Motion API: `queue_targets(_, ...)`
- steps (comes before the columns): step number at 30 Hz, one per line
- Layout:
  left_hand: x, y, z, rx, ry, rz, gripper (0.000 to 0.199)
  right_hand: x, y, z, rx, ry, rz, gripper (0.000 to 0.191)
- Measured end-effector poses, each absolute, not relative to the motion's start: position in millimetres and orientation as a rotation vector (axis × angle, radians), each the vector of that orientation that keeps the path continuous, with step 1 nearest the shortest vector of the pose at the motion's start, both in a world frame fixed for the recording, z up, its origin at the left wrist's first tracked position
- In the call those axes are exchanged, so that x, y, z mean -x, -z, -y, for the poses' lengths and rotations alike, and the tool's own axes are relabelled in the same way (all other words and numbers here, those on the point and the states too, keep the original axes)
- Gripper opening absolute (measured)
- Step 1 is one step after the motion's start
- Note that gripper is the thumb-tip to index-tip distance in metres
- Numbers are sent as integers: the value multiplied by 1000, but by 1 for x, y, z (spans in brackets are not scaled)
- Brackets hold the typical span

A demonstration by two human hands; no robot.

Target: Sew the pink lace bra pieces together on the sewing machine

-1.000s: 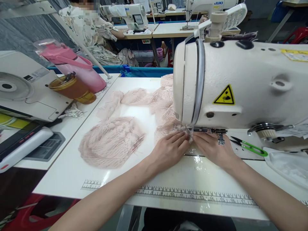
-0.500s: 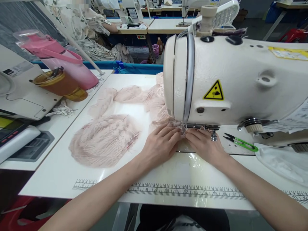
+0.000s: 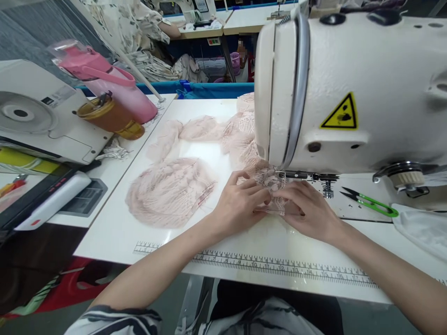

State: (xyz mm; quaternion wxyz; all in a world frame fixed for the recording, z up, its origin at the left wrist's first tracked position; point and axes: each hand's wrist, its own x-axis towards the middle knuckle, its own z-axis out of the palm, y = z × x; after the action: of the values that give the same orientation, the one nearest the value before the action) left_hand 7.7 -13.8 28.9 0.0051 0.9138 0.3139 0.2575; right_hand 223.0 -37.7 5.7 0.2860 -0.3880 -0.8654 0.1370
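Observation:
Pale pink lace [image 3: 240, 135] runs across the white table to the needle area of a sewing machine [image 3: 335, 88]. A rounded heap of the same lace [image 3: 167, 193] lies to the left. My left hand [image 3: 240, 202] is closed on the lace just in front of the presser foot, thumb and fingers pinching its edge. Across a small gap, my right hand [image 3: 309, 209] pinches the same piece with bent fingers. A narrow strip of lace shows between both hands. The needle itself is hidden behind the machine head and fingers.
Green-handled thread snips [image 3: 375, 204] lie right of my right hand, beside a white cloth [image 3: 419, 228]. A printed ruler [image 3: 258, 263] runs along the front edge. At left stand a pink bottle [image 3: 118, 88], a brown cup [image 3: 111, 118] and another machine [image 3: 45, 111]. A person's arm [image 3: 169, 29] shows behind.
My hands have come slightly toward me from the presser foot, and flat fingers are now bent into pinches. A lace strip has come into sight between them. The camera view has shifted left.

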Motion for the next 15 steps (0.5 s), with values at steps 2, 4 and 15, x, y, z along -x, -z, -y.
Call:
queue_targets(2, -8, -28, 14, -2899, -817, -956, 11, -226, -4, 37, 947, -249, 2355, 18)
queue_targets(4, -8, -28, 14, -2931, -822, -950, 12, -228, -5, 36, 863, -140, 2368, 11)
queue_targets(15, -8, -28, 16, -3055, -687, -890, 13, -231, -15, 36, 640, 53, 2454, 16)
